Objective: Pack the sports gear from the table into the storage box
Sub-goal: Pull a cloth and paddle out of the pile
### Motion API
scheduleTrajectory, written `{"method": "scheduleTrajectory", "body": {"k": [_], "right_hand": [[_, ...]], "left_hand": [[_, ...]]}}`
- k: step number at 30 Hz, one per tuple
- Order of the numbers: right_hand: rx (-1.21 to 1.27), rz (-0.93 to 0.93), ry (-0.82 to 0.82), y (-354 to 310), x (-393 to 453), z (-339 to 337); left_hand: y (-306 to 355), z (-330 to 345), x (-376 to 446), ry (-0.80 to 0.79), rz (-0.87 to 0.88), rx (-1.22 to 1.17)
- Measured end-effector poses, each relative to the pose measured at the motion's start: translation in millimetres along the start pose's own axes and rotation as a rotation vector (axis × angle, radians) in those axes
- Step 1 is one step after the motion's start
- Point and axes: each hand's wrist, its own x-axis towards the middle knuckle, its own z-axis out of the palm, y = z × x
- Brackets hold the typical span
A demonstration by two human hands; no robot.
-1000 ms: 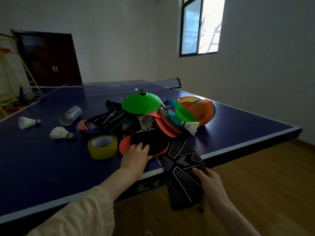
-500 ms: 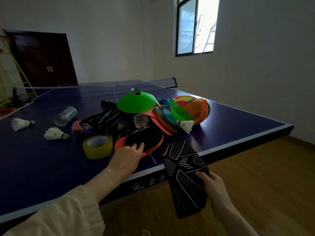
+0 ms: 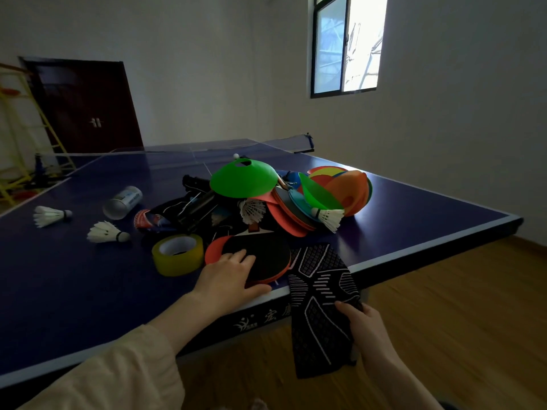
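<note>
Since a moment ago the left hand (image 3: pixel 229 275) has slid further onto the black paddle (image 3: pixel 260 258), its fingers now spread flat over the rubber face and the thumb hooked at the near rim by the table (image 3: pixel 74 291) edge; before, only the fingertips reached the disc. That reads as a grip being settled, not yet a lift — the paddle lies flat on a red paddle (image 3: pixel 213 249) beneath it. The right hand (image 3: pixel 365 329) pinches the lower part of the patterned black sleeve (image 3: pixel 318 291), which drapes over the table edge and hangs toward the floor, its upper end on the blue surface; it looks drawn a little lower than before. Just left of the paddle stands a yellow tape roll (image 3: pixel 177 254), and beyond it two shuttlecocks (image 3: pixel 106 232) and a tipped clear tube (image 3: pixel 122 198). Behind the paddles the main heap is untouched: a green cone (image 3: pixel 242 177) on top, stacked orange cones (image 3: pixel 349 190) to the right, more paddles and shuttlecocks wedged between. No storage box shows in view, so nearly all the packing seems left to do — these two items look like early picks.
</note>
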Motion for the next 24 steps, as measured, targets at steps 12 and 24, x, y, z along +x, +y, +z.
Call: {"method": "scheduleTrajectory", "body": {"k": [12,24], "right_hand": [[-0.013,-0.019,-0.027,-8.1,-11.2,-6.1],[0.023,-0.094,-0.026,-16.6,-40.0,-20.2]], "left_hand": [[-3.4,14.9,14.6,0.161,0.213,0.395],[27.0,-43.8,-28.3,0.517,0.119,0.176]]}}
